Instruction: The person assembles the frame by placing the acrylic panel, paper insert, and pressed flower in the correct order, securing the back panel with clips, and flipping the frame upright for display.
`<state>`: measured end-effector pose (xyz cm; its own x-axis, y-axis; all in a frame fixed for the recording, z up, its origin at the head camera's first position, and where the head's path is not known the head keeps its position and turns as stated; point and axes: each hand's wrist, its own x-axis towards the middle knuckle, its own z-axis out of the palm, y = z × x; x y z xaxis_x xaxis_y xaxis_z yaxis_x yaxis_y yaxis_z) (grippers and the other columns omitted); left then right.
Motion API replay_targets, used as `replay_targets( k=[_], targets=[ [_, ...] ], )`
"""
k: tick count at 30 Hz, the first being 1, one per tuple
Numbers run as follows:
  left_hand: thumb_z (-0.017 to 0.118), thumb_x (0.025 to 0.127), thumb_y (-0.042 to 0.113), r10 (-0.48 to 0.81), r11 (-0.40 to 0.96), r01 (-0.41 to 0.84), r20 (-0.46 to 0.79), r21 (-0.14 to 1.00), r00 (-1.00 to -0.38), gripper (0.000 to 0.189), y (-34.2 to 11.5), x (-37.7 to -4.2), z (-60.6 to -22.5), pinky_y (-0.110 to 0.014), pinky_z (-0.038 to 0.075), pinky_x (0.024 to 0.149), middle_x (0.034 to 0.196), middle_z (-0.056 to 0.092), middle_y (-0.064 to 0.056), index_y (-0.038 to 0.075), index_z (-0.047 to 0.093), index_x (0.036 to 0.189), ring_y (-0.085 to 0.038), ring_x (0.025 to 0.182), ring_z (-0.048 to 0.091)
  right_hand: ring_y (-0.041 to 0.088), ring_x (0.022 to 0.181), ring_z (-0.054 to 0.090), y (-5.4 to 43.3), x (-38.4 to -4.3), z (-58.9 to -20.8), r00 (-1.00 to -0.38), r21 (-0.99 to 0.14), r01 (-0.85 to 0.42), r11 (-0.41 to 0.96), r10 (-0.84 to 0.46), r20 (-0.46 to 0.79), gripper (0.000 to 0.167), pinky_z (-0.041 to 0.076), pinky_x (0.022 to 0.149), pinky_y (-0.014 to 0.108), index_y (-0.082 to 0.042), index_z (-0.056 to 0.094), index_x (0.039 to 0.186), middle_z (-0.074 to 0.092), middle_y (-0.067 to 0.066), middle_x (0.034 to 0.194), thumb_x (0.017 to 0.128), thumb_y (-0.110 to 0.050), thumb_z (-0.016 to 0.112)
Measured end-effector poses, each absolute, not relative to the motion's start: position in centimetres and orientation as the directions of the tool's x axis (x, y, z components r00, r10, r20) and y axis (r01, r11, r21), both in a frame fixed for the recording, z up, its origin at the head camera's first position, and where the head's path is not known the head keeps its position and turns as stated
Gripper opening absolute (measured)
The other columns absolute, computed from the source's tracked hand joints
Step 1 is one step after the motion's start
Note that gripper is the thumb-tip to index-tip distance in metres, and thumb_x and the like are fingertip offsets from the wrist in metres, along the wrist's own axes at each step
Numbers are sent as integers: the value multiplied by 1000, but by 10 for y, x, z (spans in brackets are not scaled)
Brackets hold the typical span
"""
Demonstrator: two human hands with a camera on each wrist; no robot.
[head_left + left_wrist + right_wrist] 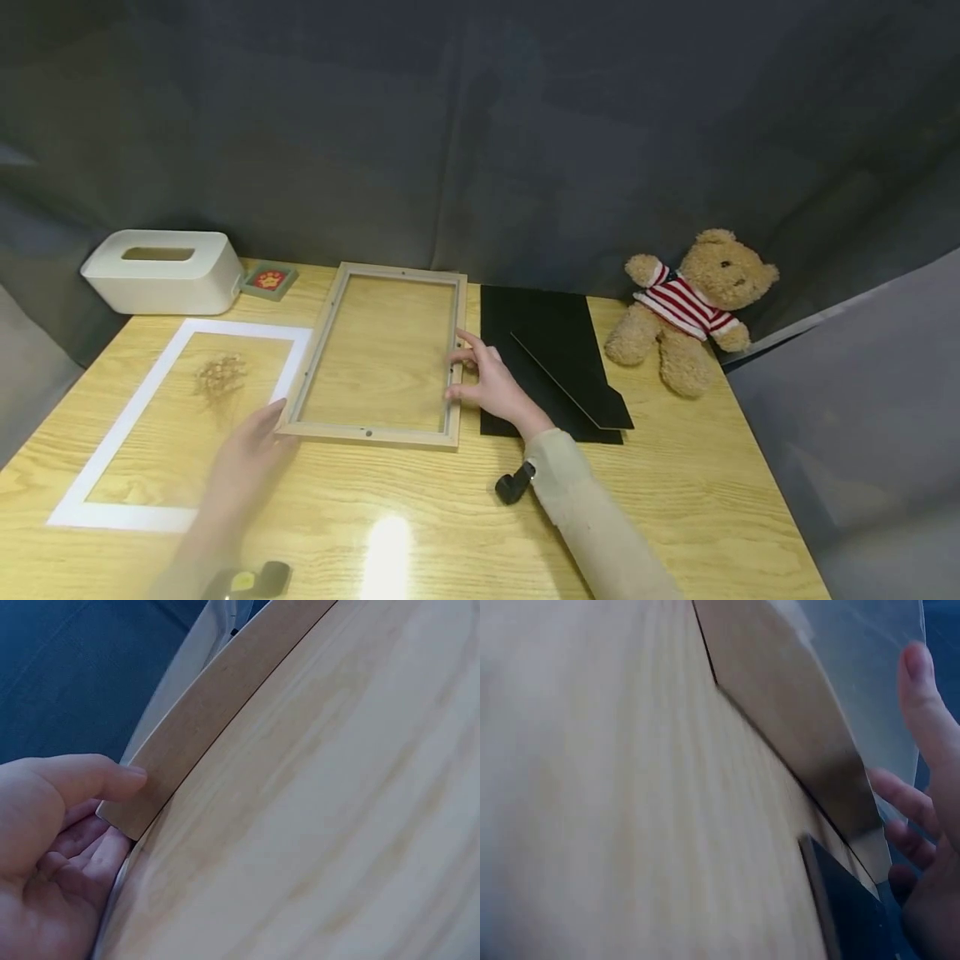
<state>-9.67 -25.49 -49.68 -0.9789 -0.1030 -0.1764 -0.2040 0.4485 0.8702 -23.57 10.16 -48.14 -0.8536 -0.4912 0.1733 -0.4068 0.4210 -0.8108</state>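
Wooden picture frame [405, 437] lies flat between white mat [132, 417] and black backing board [540, 317]. Left hand [251, 454] pinches near left corner; right hand [495, 385], fingers loose, touches right side, likely to keep frame steady.

The frame [408, 437] looks like smooth, matt wood; the wood-grained tabletop [435, 508] has a glossy sheen. The white border [127, 516] resembles matt card. The tissue box [172, 289] seems smooth plastic, the bear [722, 279] rough plush, the curtain [450, 150] dull cloth.
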Motion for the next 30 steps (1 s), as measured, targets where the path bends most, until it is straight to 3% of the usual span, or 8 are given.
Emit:
replay_targets(
  k=[7,15,23,30],
  targets=[
    [55,90,56,-106,459,-206,-177,864,-978,68,-257,-98,-500,-75,30,91,151,34,-3,34,29,149,-40,130,39,26,95,43,102,-254,-476,-770,-752,-476,456,-629,106,104,40,82,35,-3,16,151,63,8,113,74,-29,80],
    [55,90,57,-105,465,-216,-189,859,-976,70,-257,-98,-500,-74,30,93,153,31,-4,33,27,150,-41,131,37,28,86,43,98,-268,-471,-703,-741,-511,436,-707,69,106,36,73,31,-6,13,152,60,9,105,74,-22,82],
    [56,90,56,-112,448,-225,-195,865,-974,69,-256,-97,-499,-74,31,92,153,30,0,34,27,149,-40,131,38,27,81,45,101,-277,-466,-643,-725,-527,443,-766,0,116,38,69,28,-13,8,153,57,0,99,68,-23,86],
    [57,91,53,-103,441,-179,-148,880,-984,69,-255,-96,-499,-69,34,96,152,33,-4,29,29,150,-39,130,40,30,82,43,105,-286,-455,-523,-762,-507,402,-847,-98,103,37,70,29,-10,3,153,55,5,106,81,-11,76]
  ],
)
